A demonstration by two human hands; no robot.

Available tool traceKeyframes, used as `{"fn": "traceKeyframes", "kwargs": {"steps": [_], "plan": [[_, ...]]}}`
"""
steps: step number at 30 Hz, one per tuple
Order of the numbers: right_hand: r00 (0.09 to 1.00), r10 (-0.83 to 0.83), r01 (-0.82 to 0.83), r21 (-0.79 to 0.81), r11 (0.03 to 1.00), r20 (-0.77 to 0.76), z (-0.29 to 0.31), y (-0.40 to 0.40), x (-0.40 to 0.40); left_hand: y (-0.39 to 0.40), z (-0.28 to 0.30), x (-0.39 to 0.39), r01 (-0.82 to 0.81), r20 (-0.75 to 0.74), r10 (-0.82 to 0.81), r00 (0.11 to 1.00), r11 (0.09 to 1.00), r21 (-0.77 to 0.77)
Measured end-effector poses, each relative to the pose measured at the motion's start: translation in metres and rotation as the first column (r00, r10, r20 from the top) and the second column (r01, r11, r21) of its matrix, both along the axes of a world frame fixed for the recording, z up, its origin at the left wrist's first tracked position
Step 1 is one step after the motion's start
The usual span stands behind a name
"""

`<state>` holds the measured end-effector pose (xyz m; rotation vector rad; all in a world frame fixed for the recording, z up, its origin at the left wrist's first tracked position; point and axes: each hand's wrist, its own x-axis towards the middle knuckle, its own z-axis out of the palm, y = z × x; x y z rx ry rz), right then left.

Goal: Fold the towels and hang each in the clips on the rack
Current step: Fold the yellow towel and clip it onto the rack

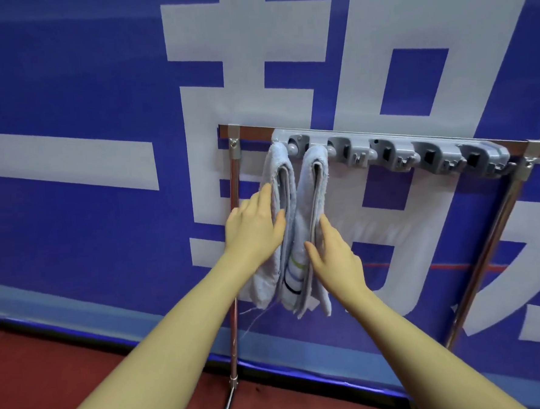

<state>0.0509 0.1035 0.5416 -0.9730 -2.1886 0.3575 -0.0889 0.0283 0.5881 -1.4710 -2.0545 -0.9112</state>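
Two folded pale blue towels hang side by side from the grey clip bar (395, 152) on a metal rack. The left towel (281, 184) sits in the first clip, the right towel (313, 182) in the second; the right one shows coloured stripes low down. My left hand (252, 227) lies flat against the outer side of the left towel, fingers spread. My right hand (333, 251) presses flat on the right side of the right towel. Neither hand grips the cloth. The remaining clips to the right hold nothing.
The rack's chrome frame has a left post (234, 181) and a slanted right post (492, 238). Behind it hangs a blue banner (80, 73) with large white characters. Red floor (51, 375) lies below.
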Motion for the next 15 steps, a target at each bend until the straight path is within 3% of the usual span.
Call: {"fn": "traceKeyframes", "kwargs": {"steps": [7, 10, 15], "plan": [[0.963, -0.026, 0.018, 0.033, 0.999, 0.267, -0.045, -0.059, 0.048, -0.071, -0.082, 0.033, 0.063, -0.137, -0.090, 0.987, 0.980, -0.191], [0.952, -0.028, 0.018, 0.038, 0.999, 0.306, -0.069, -0.086, 0.071, -0.099, -0.113, 0.051, 0.089, -0.097, -0.123, 0.988, 0.950, -0.300], [0.926, -0.031, 0.045, -0.030, 0.999, 0.376, -0.111, -0.117, 0.107, -0.128, -0.159, 0.080, 0.163, 0.014, -0.167, 0.986, 0.932, -0.324]]}}
